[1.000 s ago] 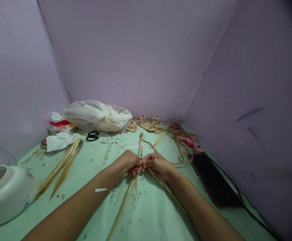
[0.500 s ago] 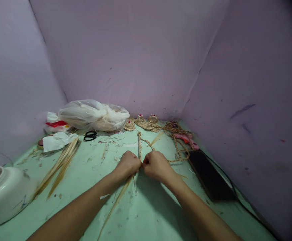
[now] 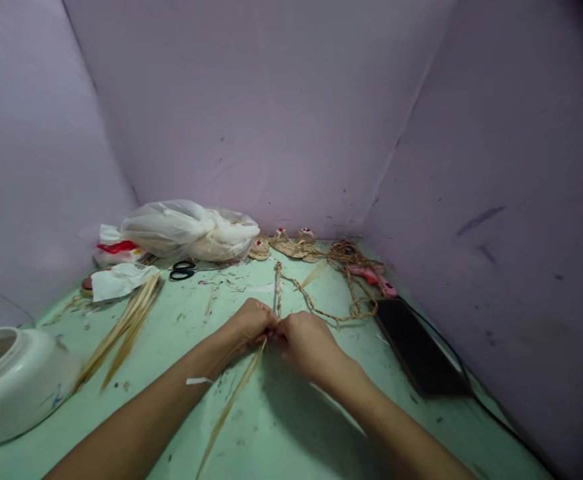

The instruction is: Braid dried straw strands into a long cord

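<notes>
A thin braided straw cord (image 3: pixel 278 293) runs down from the middle of the green tabletop to my two hands. My left hand (image 3: pixel 251 325) is closed, pinching the lower end of the braid. Against it, my right hand (image 3: pixel 305 340) is also closed, its fingertips pressed to the same spot and largely hidden by its back. Pale loose straw strands (image 3: pixel 234 403) trail from under the hands toward the front. From the top of the braid, more cord (image 3: pixel 316 308) curves right into a tangled heap (image 3: pixel 349 257).
At the back lie a plastic bag (image 3: pixel 186 230), scissors (image 3: pixel 182 271) and small woven straw pieces (image 3: pixel 286 247). A straw bundle (image 3: pixel 121 333) and white pot (image 3: pixel 26 390) are left. To the right are a pink tool (image 3: pixel 371 277) and a dark flat device (image 3: pixel 421 350) beside a cable.
My right hand has shifted slightly left and down and turned, closing the small gap to my left hand. The left hand has moved a little left. Both stay at the braid's end.
</notes>
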{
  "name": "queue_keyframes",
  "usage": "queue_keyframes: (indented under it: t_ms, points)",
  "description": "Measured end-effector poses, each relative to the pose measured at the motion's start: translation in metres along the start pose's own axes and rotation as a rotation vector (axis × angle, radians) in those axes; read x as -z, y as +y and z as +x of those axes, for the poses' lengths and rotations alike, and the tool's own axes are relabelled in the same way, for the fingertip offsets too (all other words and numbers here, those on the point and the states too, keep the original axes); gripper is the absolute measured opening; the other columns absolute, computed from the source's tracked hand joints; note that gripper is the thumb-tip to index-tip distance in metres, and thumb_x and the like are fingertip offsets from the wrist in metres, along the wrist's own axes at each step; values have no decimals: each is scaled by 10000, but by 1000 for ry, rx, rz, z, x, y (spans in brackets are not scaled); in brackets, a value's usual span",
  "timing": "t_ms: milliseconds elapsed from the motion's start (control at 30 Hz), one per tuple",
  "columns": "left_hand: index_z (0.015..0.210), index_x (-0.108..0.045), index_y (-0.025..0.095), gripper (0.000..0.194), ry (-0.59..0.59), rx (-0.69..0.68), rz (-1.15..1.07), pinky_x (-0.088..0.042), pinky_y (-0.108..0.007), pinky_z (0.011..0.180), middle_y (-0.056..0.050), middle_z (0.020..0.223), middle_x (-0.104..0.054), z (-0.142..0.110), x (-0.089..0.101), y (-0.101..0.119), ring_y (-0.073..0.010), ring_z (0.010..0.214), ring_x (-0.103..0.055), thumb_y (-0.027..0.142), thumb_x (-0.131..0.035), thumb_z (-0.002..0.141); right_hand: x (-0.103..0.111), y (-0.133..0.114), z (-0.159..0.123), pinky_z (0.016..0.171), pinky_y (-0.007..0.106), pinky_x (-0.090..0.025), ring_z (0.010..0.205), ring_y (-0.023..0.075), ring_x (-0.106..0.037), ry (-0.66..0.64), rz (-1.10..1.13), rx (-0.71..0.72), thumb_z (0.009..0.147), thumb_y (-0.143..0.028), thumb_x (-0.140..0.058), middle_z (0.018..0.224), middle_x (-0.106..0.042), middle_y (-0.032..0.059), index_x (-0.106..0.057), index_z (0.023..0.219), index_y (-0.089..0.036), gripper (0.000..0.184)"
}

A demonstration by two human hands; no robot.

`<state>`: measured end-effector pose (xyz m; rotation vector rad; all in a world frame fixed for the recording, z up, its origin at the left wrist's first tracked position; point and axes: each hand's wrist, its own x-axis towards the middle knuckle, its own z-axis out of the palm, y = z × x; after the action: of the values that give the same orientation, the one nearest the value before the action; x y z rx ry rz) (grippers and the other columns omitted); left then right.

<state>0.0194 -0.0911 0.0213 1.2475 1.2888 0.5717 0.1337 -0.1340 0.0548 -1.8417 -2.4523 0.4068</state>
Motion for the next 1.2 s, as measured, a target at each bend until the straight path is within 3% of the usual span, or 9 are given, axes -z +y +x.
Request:
queue_keyframes:
  t_ms: [100,233,367,500,600,733,933,1100,1200]
  points:
    - [440,-482,115,49,-30,-7,-4,-123,-185,331,36,333,-383,2,6,0,-31,283,-249,131,-489,486,11,22,4,461,216,-255,523,121,-503,-45,165,-5,631,-259,-550,569,-613,35,-685,651,-178,159]
    - [455,-497,112,80,-69,-25,-27,-95,-191,325,32,348,-403,5,8,-3,-24,274,-227,179,-513,496,9,45,20,470,213,-265,515,105,-471,241,338,-196,677,-195,-491,522,-555,25,-656,639,-128,182]
    - [463,-488,120,88,-71,-24,-36,-107,-185,336,39,348,-404,7,8,-5,-20,284,-236,190,-528,499,-17,37,32,452,198,-341,435,92,-464,-52,892,-232,667,-158,-484,464,-516,-1,-584,580,-126,136]
    - [461,-468,126,108,-52,-3,-13,-122,-183,350,39,345,-410,5,6,-3,-20,292,-243,185,-543,511,-31,23,33,459,198,-406,404,78,-471,-129,1204,-293,648,-153,-563,447,-504,-12,-533,564,-124,94]
    - [463,-474,122,93,-64,-5,21,-134,-186,360,35,348,-410,4,5,-3,-24,299,-248,170,-522,527,-32,27,33,401,179,-351,354,55,-412,-119,1201,-231,649,-192,-597,420,-496,-20,-563,576,-113,112]
    - [452,-479,124,83,-98,-65,146,-155,-196,375,33,353,-397,7,7,-5,-34,319,-250,151,-464,529,-34,38,37,361,180,-234,335,39,-329,-73,1016,-149,614,-132,-573,379,-467,-35,-591,524,-109,95]
    - [470,-537,115,133,-117,-199,433,-245,-202,421,24,387,-422,14,15,-8,-62,382,-330,189,-452,539,-33,37,39,358,196,-161,321,33,-244,-33,1023,-244,603,-134,-530,321,-368,-63,-557,468,-123,138]
    - [458,-547,117,113,-46,-196,555,-224,-208,411,29,372,-401,11,16,-6,-64,374,-304,162,-456,510,-34,31,37,368,193,-176,339,31,-281,4,1094,-312,560,-106,-528,383,-467,-40,-549,488,-116,76]
    - [474,-574,119,104,-22,-77,616,-225,-216,406,22,364,-409,3,19,1,-77,366,-316,168,-487,502,-36,29,39,369,187,-186,348,34,-302,7,1152,-325,543,-96,-514,398,-495,-31,-527,486,-121,64]
